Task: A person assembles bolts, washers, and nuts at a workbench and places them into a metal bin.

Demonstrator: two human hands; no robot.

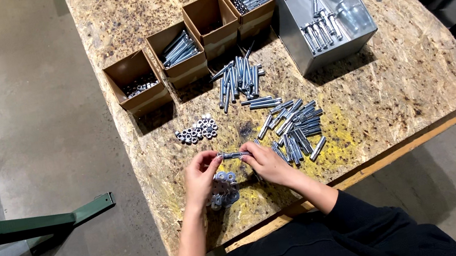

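**Steel bolt held between both hands**

Chipboard worktop (393,74). Left hand (202,175) pinches one end of a bolt (235,155) above the washers (223,188); right hand (265,162) pinches the other end. Loose bolts (297,128) just right.

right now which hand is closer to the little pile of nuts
Left. The left hand sits just below the pile of nuts; the right hand is farther off, down and to the pile's right.

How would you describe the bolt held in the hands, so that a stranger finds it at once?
Start at the chipboard table and go to its near edge. There the left hand and right hand pinch one bolt level between them. It alone is lifted; the others lie in heaps.
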